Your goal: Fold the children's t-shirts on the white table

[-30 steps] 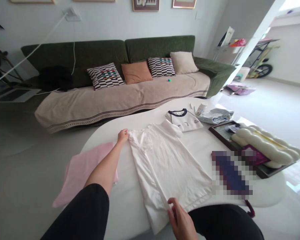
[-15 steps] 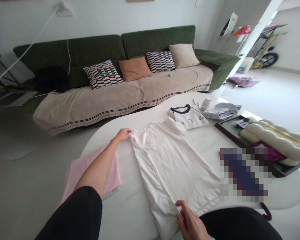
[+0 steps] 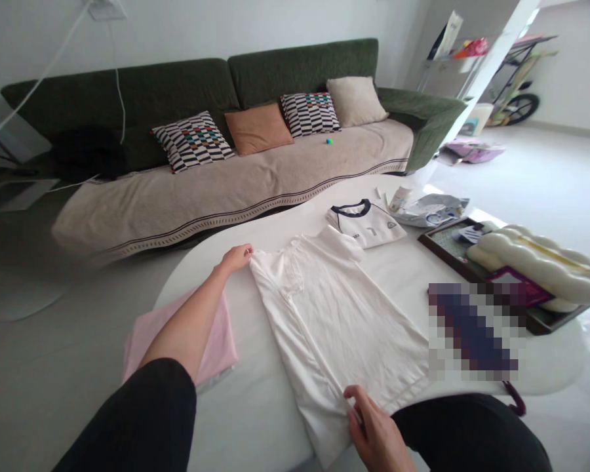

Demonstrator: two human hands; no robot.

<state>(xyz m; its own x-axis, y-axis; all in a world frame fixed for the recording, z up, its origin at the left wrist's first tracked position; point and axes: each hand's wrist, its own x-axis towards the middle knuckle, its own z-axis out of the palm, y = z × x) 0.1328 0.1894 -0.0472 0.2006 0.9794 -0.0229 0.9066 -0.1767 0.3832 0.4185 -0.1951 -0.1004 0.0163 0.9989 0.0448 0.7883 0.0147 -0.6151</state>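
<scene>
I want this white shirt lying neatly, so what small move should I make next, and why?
Your left hand pinches the white shirt at its far left corner, your right hand is at its near end, and creases run along it in between. So I'd probably draw them gently apart to pull that side straighter.

Green sofa (image 3: 275, 72) along pale wall (image 3: 275, 19); light floor (image 3: 550, 157), brighter at right.

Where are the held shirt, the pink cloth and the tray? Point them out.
Held shirt (image 3: 356, 321), head view: the middle of its body.
Pink cloth (image 3: 220, 346), head view: its part nearest the shirt.
Tray (image 3: 445, 256), head view: its dark rim.
</scene>
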